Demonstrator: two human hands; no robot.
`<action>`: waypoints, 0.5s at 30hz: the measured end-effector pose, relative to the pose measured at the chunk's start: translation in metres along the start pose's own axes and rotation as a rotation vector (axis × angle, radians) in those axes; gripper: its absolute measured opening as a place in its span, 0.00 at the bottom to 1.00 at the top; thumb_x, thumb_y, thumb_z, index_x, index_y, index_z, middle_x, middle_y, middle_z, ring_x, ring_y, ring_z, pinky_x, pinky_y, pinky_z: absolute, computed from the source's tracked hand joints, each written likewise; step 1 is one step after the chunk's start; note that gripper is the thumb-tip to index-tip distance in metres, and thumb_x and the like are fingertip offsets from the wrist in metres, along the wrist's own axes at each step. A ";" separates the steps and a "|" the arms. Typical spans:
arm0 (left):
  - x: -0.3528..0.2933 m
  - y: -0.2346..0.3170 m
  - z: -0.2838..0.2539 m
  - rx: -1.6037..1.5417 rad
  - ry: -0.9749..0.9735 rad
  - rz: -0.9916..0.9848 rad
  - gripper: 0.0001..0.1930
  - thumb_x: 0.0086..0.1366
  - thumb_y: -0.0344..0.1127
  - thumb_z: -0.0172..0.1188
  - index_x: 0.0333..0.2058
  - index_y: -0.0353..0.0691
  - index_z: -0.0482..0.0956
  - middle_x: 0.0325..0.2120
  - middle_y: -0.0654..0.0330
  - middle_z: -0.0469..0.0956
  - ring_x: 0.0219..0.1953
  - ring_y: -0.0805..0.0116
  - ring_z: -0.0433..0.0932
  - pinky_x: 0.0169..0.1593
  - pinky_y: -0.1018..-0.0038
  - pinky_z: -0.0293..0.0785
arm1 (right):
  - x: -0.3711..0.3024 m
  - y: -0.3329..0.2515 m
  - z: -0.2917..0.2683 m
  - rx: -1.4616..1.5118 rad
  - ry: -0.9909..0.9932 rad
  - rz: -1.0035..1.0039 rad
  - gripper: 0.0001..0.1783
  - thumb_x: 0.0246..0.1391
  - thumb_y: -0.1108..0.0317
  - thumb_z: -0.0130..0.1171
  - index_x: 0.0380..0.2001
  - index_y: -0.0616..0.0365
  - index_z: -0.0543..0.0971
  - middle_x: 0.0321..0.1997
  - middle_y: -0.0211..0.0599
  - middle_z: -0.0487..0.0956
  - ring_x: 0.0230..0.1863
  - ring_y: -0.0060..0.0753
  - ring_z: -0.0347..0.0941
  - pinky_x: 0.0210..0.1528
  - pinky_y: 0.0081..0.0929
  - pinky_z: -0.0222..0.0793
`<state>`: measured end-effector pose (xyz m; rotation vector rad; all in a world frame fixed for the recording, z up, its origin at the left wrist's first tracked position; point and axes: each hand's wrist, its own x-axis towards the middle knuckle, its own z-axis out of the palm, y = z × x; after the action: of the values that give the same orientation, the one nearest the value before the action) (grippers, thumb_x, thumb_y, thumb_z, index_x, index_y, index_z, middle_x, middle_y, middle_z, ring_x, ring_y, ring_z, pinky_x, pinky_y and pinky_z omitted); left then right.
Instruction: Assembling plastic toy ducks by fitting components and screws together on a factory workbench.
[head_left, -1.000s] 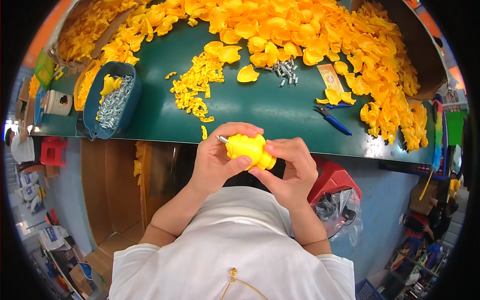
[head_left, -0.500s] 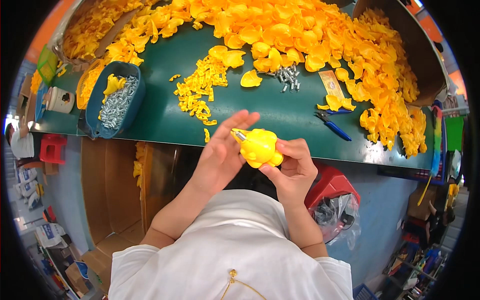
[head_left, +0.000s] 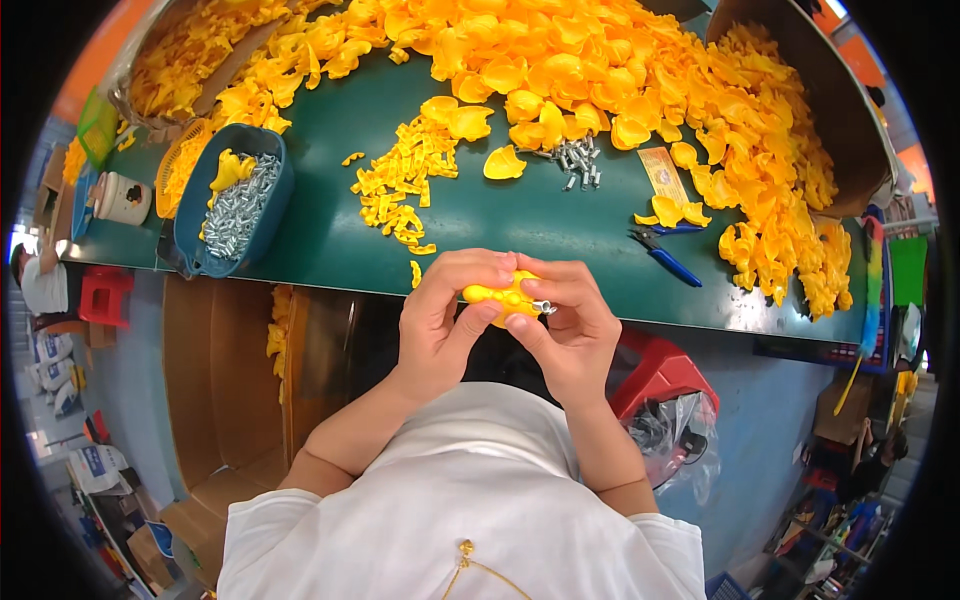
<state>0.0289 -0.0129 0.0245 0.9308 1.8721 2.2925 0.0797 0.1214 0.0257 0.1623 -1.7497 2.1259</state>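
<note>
Along the far left edge of the green counter (head_left: 330, 130) stands one small white jar (head_left: 122, 198), and just beside it one blue oval tub (head_left: 235, 200) holding a heap of silver screws too many to count, with a yellow plastic piece lying on top. Below the counter on that side, one red stool (head_left: 103, 295) sits on the floor next to an open brown cardboard box (head_left: 215, 400). Further along the counter lies a loose scatter of small yellow clips (head_left: 400, 185), and behind it a broad pile of yellow plastic shells (head_left: 600, 80) that runs across the back, far beyond counting. In the middle, held up just in front of the counter's near edge, both hands meet around one yellow plastic part (head_left: 503, 297): the left hand (head_left: 440, 320) curls its fingers over the top and presses its thumb up from below, while the right hand (head_left: 570, 335) pinches the part's right end, where a small silver metal piece (head_left: 542, 306) sticks out. Beyond the hands sits a little cluster of loose screws (head_left: 575, 160), then one narrow tan paper label (head_left: 662, 172) lying flat, and one pair of blue-handled pliers (head_left: 665, 260). At the far right a large brown tub (head_left: 800, 60) leans over the pile, and a second red stool (head_left: 665, 375) stands below beside a clear plastic bag (head_left: 670, 440).
</note>
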 end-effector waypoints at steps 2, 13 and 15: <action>-0.002 -0.002 -0.002 0.063 0.007 0.048 0.09 0.62 0.26 0.54 0.41 0.35 0.72 0.40 0.54 0.72 0.49 0.62 0.71 0.53 0.71 0.67 | -0.001 0.001 0.003 0.040 0.024 0.024 0.14 0.45 0.80 0.62 0.37 0.63 0.75 0.47 0.47 0.72 0.54 0.40 0.68 0.52 0.31 0.69; -0.014 0.006 -0.083 -0.650 0.604 -0.387 0.17 0.65 0.47 0.37 0.25 0.42 0.65 0.22 0.55 0.73 0.30 0.57 0.74 0.39 0.64 0.72 | 0.006 0.033 0.007 -0.630 -0.062 -0.061 0.19 0.42 0.74 0.63 0.42 0.58 0.77 0.46 0.39 0.73 0.50 0.38 0.66 0.52 0.30 0.62; -0.024 0.014 -0.124 -0.869 0.610 -0.433 0.22 0.65 0.51 0.35 0.19 0.43 0.63 0.15 0.59 0.64 0.20 0.61 0.69 0.27 0.67 0.68 | 0.013 0.044 0.012 -0.740 -0.125 -0.141 0.16 0.41 0.75 0.64 0.38 0.56 0.78 0.41 0.37 0.74 0.45 0.40 0.66 0.47 0.31 0.63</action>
<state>-0.0045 -0.1355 0.0160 -0.2712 0.7911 2.7844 0.0504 0.1057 -0.0083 0.2054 -2.3852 1.2796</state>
